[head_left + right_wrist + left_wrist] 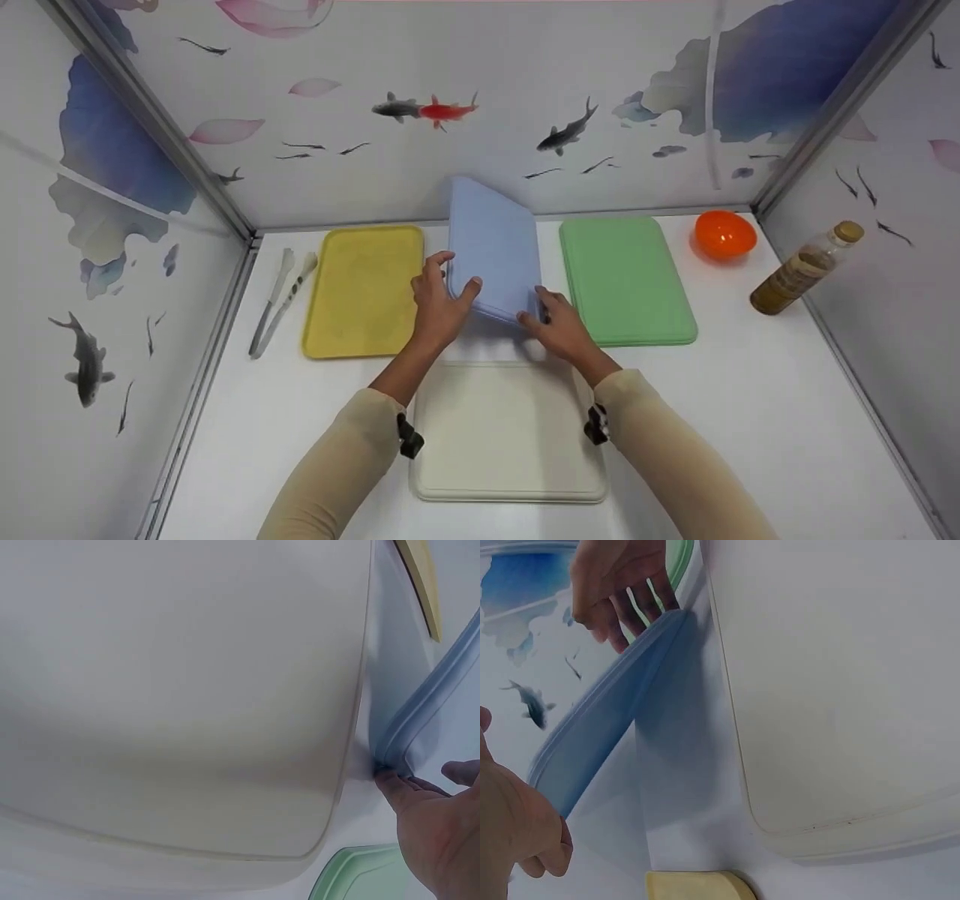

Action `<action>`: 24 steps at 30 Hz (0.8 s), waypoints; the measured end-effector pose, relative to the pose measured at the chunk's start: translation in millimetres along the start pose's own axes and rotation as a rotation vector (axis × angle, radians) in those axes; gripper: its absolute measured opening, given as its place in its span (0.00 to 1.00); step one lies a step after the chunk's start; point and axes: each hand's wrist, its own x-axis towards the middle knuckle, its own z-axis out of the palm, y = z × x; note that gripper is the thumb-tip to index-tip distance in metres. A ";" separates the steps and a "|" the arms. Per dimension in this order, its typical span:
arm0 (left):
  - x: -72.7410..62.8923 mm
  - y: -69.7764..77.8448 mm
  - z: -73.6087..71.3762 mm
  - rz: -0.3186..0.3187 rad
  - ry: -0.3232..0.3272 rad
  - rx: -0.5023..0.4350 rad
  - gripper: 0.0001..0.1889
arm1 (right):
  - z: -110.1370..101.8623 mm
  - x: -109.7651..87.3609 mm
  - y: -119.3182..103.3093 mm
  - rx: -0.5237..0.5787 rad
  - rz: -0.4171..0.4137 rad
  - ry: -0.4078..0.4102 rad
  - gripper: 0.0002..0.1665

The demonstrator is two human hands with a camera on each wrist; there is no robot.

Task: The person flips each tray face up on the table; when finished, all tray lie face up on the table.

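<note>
A blue tray (pixel 495 247) stands tilted at the back middle, its left side raised and its near right corner low. My left hand (pixel 441 304) grips it by the left side, thumb over the face and fingers curled round the edge. At the near right corner my right hand (pixel 559 326) touches the tray with extended fingers; in the right wrist view the thumb (pixel 461 772) stands apart from it. Directly in front of both hands lies a cream tray (pixel 510 435). A yellow tray (pixel 367 292) lies left of the blue one, a green tray (pixel 630 281) right of it.
Metal tongs (pixel 281 304) lie at the far left beside the yellow tray. An orange bowl (pixel 724 235) sits at the back right, with a bottle of brown liquid (pixel 799 274) near it. Printed wall panels (pixel 495 60) enclose the white table (pixel 742 420) at the back and sides.
</note>
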 end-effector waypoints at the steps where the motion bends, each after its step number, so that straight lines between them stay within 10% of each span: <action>1: -0.4 1.3 0.2 0.015 -0.004 0.015 0.34 | -0.1 -0.2 -0.3 0.000 0.000 0.002 0.50; 24: -3.2 25.0 7.3 0.291 -0.042 0.126 0.39 | 6.9 -2.9 -15.0 0.135 0.004 -0.087 0.46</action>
